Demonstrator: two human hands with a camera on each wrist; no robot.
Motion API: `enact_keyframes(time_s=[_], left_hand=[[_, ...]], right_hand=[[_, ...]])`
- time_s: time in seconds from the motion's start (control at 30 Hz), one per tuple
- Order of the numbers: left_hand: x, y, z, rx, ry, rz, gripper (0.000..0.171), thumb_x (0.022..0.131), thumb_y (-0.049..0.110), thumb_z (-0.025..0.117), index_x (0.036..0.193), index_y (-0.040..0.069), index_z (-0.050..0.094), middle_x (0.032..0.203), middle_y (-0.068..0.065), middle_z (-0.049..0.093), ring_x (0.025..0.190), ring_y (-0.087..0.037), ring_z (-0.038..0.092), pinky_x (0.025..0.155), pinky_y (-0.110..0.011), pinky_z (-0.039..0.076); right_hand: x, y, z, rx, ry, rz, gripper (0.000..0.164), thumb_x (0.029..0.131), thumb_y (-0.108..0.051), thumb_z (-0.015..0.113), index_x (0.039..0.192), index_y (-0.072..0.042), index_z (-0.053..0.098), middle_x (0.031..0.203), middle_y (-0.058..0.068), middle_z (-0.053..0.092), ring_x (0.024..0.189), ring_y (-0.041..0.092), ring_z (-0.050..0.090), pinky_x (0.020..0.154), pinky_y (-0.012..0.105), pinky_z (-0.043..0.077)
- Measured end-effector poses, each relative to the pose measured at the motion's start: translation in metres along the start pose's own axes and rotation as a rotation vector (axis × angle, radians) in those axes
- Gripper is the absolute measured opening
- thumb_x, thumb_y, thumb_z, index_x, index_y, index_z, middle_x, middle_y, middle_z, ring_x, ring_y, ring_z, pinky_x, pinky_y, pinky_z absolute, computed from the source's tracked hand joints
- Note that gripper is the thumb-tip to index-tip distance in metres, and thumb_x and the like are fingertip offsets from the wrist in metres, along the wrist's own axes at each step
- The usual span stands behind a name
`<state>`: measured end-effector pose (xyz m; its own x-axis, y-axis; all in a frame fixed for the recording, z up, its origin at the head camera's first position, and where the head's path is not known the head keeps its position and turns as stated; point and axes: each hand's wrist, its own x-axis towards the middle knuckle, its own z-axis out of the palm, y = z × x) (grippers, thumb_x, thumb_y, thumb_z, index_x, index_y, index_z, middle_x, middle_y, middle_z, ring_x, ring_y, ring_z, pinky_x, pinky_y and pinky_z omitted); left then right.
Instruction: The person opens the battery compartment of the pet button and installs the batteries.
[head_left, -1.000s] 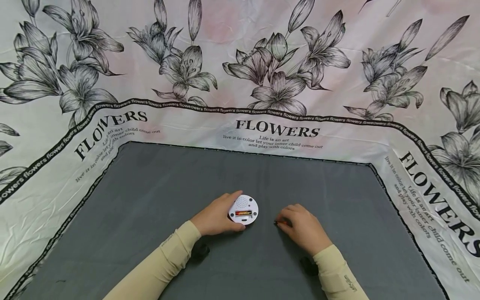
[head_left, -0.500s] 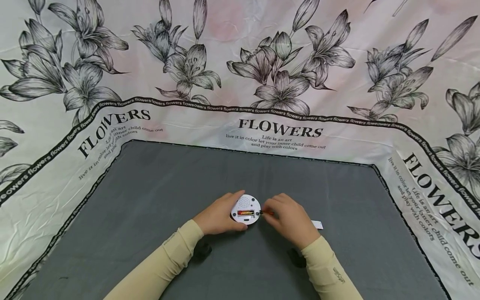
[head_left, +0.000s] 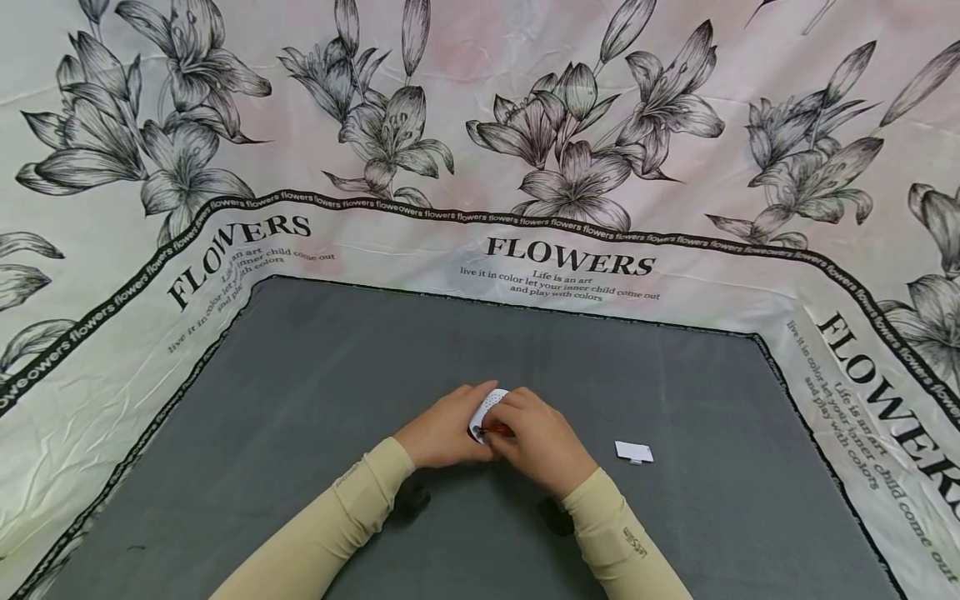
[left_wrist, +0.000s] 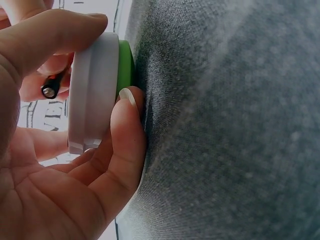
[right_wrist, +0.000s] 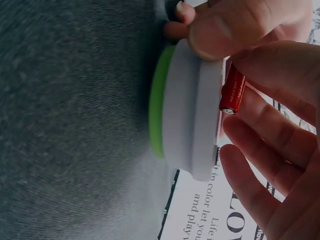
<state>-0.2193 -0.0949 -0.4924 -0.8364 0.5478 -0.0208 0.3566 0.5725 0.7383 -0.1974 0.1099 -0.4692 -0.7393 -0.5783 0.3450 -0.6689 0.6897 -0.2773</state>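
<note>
Had both hands right up against each other in the head view, about midway between the left and right edges of the gray panel (head_left: 705, 392). Gripped a white round gadget (left_wrist: 92, 92) in the left hand (head_left: 442, 429), thumb over one side and fingers curled round the other, with its green base (right_wrist: 159, 102) facing down at the gray panel. Couldn't tell if resting on the cloth or just above it. Pinched a red battery (right_wrist: 233, 91) in the right hand (head_left: 543, 437), tilted, just beside the gadget's upper face; couldn't make out any actual contact, too many fingers in the way. Also had a black lump (head_left: 412, 504) by the left wrist and a second black lump (head_left: 557, 516) by the right one, plus cream sleeves (head_left: 337, 500) on both arms. Spotted a flat white piece (head_left: 632, 451) lying off toward the right edge, small tab pointing to the near side. Past that, saw a white border (head_left: 405, 237) with FLOWERS lettering along the far edge and round both far corners, then big line-drawn flowers (head_left: 576, 182) beyond.
</note>
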Motion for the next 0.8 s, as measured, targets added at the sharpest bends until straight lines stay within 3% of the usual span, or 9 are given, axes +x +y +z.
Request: enact_keyframes(time_s=[0.4, 0.8], left_hand=[[-0.0014, 0.0024, -0.0009, -0.002, 0.005, -0.021, 0.100, 0.089, 0.028, 0.086, 0.171, 0.008, 0.032, 0.155, -0.016, 0.055, 0.121, -0.022, 0.060, 0.099, -0.039, 0.053], [-0.0030, 0.0075, 0.0005, 0.002, -0.007, -0.006, 0.098, 0.091, 0.031, 0.084, 0.171, 0.008, 0.031, 0.154, -0.017, 0.056, 0.120, -0.023, 0.062, 0.097, -0.041, 0.054]], right_hand=[[-0.0017, 0.0017, 0.0051, -0.017, 0.003, -0.012, 0.013, 0.088, -0.014, 0.091, 0.095, -0.019, 0.080, 0.098, -0.006, 0.071, 0.097, 0.013, 0.061, 0.078, 0.031, 0.058], [-0.0047, -0.0007, -0.0025, -0.044, 0.026, 0.024, 0.009, 0.090, -0.020, 0.089, 0.093, -0.020, 0.080, 0.092, -0.006, 0.068, 0.091, 0.012, 0.057, 0.075, 0.031, 0.055]])
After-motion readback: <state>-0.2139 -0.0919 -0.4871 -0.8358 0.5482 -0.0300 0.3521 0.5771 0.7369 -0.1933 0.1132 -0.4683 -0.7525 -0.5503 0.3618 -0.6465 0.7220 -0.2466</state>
